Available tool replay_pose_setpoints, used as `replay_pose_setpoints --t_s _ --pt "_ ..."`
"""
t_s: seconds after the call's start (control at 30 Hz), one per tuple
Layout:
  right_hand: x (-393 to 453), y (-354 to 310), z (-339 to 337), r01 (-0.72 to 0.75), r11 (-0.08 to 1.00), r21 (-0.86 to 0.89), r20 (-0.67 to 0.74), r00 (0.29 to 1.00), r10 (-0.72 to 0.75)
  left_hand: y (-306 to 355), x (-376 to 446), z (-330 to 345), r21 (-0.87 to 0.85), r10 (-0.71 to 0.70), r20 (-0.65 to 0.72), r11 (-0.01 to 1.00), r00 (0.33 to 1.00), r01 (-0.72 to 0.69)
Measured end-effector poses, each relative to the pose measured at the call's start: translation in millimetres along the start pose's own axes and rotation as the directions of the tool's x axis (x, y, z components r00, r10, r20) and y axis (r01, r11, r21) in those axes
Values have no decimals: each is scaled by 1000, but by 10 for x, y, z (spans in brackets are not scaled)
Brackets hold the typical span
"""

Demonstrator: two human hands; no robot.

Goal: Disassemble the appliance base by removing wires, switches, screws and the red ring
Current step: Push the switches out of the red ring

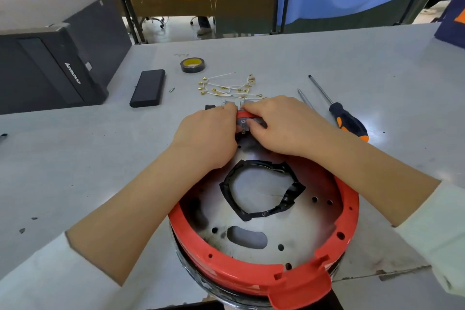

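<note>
**Mia:** Grey table (75, 158) all around, with blue and yellow cloth hanging at the far side. What are the hands doing?

**Ben:** Both hands work at the far edge of the red ring (254, 274). The ring sits on the round appliance base (271, 229), near the person. A small switch (243, 125) is stuck in the ring there.

**Mia:** How does the left hand (208, 133) lie?

**Ben:** Its fingers curl in and pinch the switch from the left side. The right hand (284, 126) reaches over from the right. Its fingertips press on the switch and the red rim.

**Mia:** How should it be done?

**Ben:** I think squeeze the little side clips, then push the switch out slowly. Keep the ring still so it does not bend.

**Mia:** What is done already?

**Ben:** White wires (229, 88) lie in a pile on the far side. Other switches (247, 102) rest just behind the hands. A screwdriver (347, 118) waits on the right, and a roll of tape (192, 64) sits farther off.
</note>
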State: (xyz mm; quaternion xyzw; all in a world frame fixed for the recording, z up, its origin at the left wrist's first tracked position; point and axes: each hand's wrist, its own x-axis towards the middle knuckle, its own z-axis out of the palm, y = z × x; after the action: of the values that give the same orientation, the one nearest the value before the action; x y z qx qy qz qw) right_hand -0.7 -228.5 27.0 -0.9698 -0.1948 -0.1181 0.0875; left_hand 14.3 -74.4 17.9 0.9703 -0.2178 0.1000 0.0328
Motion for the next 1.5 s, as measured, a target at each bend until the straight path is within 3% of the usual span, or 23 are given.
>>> replay_pose_setpoints --t_s 0.37,0.57,1.07,1.5 --pt "-23 -14 9 -7 1000 2 23 1000 7 -65 7 -32 -191 21 99 982 995 -2" --pt "-6 4 20 27 1000 -16 -8 1000 -27 -33 22 -20 -122 -1 28 992 1000 4" --pt "6 18 116 26 997 -78 -83 996 -33 72 -3 -79 -30 -80 6 996 997 80" --pt "-22 11 69 58 995 -83 -11 998 -59 -4 -37 -48 -68 23 38 997 999 -20"
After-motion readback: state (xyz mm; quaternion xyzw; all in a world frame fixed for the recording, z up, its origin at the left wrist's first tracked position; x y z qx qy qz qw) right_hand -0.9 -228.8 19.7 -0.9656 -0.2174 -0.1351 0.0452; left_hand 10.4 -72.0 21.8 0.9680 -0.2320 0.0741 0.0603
